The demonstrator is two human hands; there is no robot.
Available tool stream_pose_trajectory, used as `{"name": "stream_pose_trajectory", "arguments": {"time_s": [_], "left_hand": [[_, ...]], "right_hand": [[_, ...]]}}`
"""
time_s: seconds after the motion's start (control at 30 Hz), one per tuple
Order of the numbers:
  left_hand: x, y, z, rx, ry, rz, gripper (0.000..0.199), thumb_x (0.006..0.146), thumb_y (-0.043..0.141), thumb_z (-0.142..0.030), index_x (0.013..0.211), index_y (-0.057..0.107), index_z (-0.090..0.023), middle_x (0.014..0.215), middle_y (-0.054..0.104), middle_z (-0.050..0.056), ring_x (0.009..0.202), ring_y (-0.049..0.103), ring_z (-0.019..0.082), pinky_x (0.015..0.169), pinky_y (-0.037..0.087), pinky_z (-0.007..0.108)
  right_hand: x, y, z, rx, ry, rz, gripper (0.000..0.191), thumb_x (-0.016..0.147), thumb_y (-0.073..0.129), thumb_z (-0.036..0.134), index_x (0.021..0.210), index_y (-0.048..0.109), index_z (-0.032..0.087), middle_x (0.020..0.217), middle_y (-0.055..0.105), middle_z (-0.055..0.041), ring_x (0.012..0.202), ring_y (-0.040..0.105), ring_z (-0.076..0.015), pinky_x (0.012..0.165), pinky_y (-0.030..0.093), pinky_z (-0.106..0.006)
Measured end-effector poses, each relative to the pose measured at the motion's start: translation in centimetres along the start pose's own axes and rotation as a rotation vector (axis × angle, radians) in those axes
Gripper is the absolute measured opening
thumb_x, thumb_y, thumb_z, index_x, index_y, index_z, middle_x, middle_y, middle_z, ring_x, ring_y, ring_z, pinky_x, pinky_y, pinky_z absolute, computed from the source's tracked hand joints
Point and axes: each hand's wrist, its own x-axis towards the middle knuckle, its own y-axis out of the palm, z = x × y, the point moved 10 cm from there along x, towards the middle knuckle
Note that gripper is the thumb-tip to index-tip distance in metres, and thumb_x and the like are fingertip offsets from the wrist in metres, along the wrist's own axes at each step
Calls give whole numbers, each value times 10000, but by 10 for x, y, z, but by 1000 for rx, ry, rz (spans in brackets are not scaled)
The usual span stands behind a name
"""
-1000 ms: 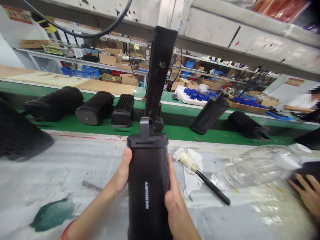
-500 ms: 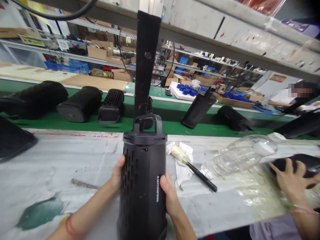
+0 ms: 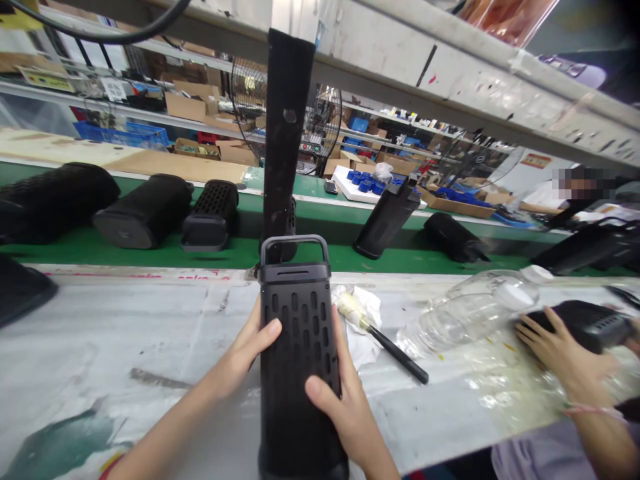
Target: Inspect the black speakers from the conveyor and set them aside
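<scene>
Head view: a tall black speaker (image 3: 300, 360) stands upright at the near edge of the table (image 3: 125, 333), grille side facing, handle on top. The left hand (image 3: 247, 350) grasps its left side and the right hand (image 3: 345, 413) its right, each grip wrapped around the body. Just right lie a brush (image 3: 385, 343) on white tissue and a clear bottle (image 3: 465, 310). Farther right, a co-worker's hand (image 3: 555, 347) rests on another black unit. More speakers (image 3: 145, 210) lie on the far green conveyor belt (image 3: 75, 243), with a black post (image 3: 283, 133) directly behind.
</scene>
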Motion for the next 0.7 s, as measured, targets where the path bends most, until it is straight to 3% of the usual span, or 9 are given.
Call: {"name": "stream_pose_trajectory", "arguments": {"time_s": [0.17,0.23,0.3,0.37,0.43,0.47,0.53,0.6,0.7], "left_hand": [[5,20,-2,-29,101,231,779,868,661,-457,1533,284,-308,1597,320,1,1472,297,217,1155,343,245],[5,29,-2,-82,113,302,838,836,704,-459,1538,271,-308,1596,322,16,1475,289,239,1158,344,265],[2,37,-1,-133,95,366,928,813,733,-470,1553,186,-347,1619,264,-1,1491,248,247,1174,325,283],[-1,43,1,-188,54,415,1044,789,753,-487,1559,58,-370,1634,219,6,1493,236,275,1189,317,339],[-2,43,4,-218,23,421,1114,771,764,-494,1558,-13,-358,1632,222,34,1478,270,308,1193,313,391],[-1,41,5,-221,14,412,1127,764,768,-494,1562,-13,-342,1627,234,49,1466,293,320,1191,314,401],[3,37,9,-222,-8,387,1131,744,778,-493,1570,29,-306,1614,266,74,1451,320,337,1163,347,395],[6,34,13,-234,-43,352,1090,756,764,-486,1573,70,-287,1607,284,85,1456,309,340,1123,394,383],[1,38,15,-262,-63,282,1034,774,737,-524,1569,113,-303,1618,261,56,1492,229,311,1147,377,366]], "right_hand": [[2,-9,-11,167,-68,-73,812,865,668,522,1543,238,400,1621,227,72,1517,172,-222,1260,203,-441],[2,-35,-3,142,-64,-75,801,822,710,513,1516,335,375,1575,349,24,1476,294,-279,1228,275,-513],[1,-97,18,97,-86,-87,730,738,769,538,1398,537,331,1433,547,-24,1423,383,-335,1195,308,-584],[-5,-205,41,106,-154,-203,641,709,691,709,1245,660,357,1279,667,13,1475,272,-306,1256,124,-566],[-17,-331,44,116,-198,-357,538,649,638,824,1005,739,434,986,765,46,1507,129,-250,1256,-99,-453],[-29,-393,38,90,-223,-483,570,643,585,872,1012,732,461,884,770,60,1505,132,-233,1249,-133,-396],[-49,-481,10,56,-224,-596,766,697,427,914,1298,588,469,1133,726,81,1508,126,-252,1266,-89,-442],[-69,-522,-12,58,-300,-644,742,764,438,824,1431,417,501,1330,612,126,1506,158,-252,1276,-34,-471],[-83,-508,-10,71,-393,-633,624,814,556,562,1416,396,552,1428,491,202,1501,143,-168,1277,125,-366]]}}
